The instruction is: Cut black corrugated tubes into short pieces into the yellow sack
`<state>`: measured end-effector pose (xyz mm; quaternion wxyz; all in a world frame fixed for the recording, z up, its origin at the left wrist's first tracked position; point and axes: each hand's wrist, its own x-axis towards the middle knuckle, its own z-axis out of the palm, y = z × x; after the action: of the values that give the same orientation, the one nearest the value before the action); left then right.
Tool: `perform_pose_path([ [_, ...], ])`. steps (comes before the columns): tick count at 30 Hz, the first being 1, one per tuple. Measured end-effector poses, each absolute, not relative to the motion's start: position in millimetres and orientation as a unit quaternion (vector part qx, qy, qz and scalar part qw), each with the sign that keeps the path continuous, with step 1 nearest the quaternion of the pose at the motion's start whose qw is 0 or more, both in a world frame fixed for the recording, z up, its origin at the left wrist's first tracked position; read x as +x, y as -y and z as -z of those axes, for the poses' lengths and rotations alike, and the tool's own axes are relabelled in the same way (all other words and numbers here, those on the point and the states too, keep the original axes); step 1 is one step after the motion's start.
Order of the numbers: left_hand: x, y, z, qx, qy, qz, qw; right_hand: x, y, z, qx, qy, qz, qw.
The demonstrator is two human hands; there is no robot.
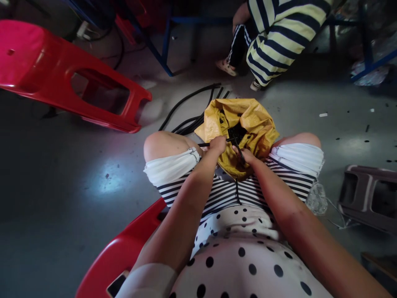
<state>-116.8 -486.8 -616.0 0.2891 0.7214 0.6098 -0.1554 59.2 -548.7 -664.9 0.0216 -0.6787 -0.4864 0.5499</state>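
At frame centre, a scissor-like tool [238,148] was gripped by the right hand [247,156], a black tube [203,145] by the left hand [218,144]; finger nicks were judged possible if the tube slipped. Just beyond, snagging of the yellow bag [260,115] by the tool was risked.

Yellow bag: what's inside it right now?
Small black pieces show in the yellow bag's opening, with dark bits on its inner folds. The left hand and right hand cover parts of the near side; anything beneath the pieces is hidden.
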Motion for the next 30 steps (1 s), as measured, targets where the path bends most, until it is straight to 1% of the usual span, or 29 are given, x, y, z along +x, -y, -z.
perform_pose_path([
  [4,-116.8,486.5,617.4,0.722,-0.608,0.158,0.29,56.5,547.2,662.5,-0.684,0.503,-0.528,-0.009],
  [21,-120.3,486.7,624.1,0.729,-0.598,0.161,0.291,56.9,549.3,655.0,-0.687,0.528,-0.5,-0.02],
  [25,-122.7,486.7,622.6,0.742,-0.576,0.159,0.304,60.9,549.4,655.2,-0.675,0.509,-0.535,-0.013],
  [27,-123.1,487.7,621.8,0.749,-0.558,0.161,0.319,62.0,548.8,655.6,-0.669,0.501,-0.548,-0.025],
  [30,-122.6,489.4,621.7,0.756,-0.546,0.169,0.319,61.2,547.3,656.3,-0.673,0.515,-0.528,-0.058],
])
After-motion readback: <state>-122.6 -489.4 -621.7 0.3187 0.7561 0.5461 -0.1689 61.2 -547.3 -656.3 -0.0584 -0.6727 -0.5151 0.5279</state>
